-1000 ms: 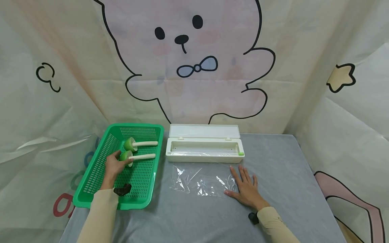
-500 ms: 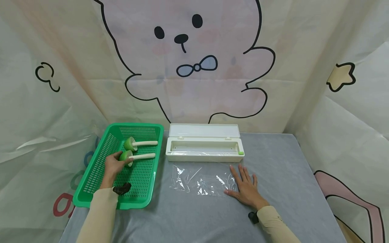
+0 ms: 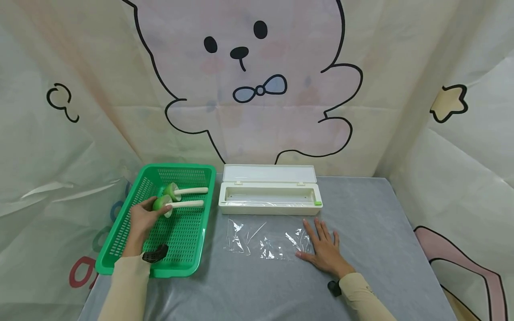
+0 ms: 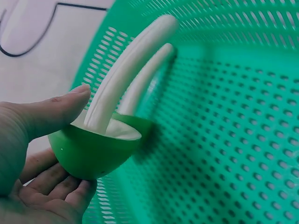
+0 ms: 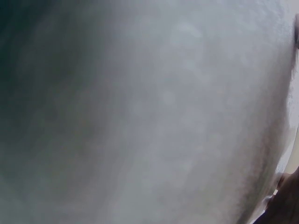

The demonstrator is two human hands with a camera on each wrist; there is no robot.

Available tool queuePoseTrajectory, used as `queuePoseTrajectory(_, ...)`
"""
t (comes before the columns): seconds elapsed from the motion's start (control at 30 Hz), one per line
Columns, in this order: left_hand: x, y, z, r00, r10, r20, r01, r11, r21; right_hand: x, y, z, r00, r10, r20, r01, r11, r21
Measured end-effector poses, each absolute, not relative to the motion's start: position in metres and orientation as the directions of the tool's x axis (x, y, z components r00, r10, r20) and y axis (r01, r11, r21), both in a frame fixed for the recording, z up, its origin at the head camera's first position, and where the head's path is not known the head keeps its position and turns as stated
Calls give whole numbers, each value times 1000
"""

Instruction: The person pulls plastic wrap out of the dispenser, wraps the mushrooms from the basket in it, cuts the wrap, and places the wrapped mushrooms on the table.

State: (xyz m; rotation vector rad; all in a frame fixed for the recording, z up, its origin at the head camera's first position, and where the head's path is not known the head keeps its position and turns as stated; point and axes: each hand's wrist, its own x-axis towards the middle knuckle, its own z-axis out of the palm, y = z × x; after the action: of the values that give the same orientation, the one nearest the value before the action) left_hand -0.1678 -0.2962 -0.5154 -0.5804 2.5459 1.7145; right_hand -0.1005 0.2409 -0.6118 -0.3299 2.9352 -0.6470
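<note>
My left hand (image 3: 140,221) grips a toy mushroom by its green cap (image 4: 88,151), thumb at the rim and fingers underneath. Its white stem (image 3: 188,203) points right, over the green basket (image 3: 201,249). A second green-capped mushroom (image 3: 172,191) lies just behind it in the basket. On the grey table my right hand (image 3: 327,252) is spread flat, its thumb and fingers on the right edge of a clear plastic film (image 3: 257,238). In the right wrist view only blurred grey cloth (image 5: 177,116) and a dark sliver of the hand (image 5: 285,200) show.
Behind the film stands a white cling-film box (image 3: 271,208), its lid (image 3: 269,173) raised and a green slider (image 3: 317,203) at its right front. Grey cloth (image 3: 357,209) covers the table. A printed curtain (image 3: 277,120) rises at the back and sides.
My left hand has shifted slightly to the left and up, and the front mushroom has moved with it. The right hand and the film stay where they were.
</note>
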Motion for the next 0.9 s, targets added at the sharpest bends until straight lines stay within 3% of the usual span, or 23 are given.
queuePoseTrajectory(0.4,-162,-280,-471,-960,-265,-89,-169,298,939,-101,239,-613,-971,-225,-79,-170,886,-430)
queuePoseTrajectory(0.9,-154,-246,-444,-985,-168,-42,-77,207,975,-100,239,-613,-972,-222,-75,-169,887,-430)
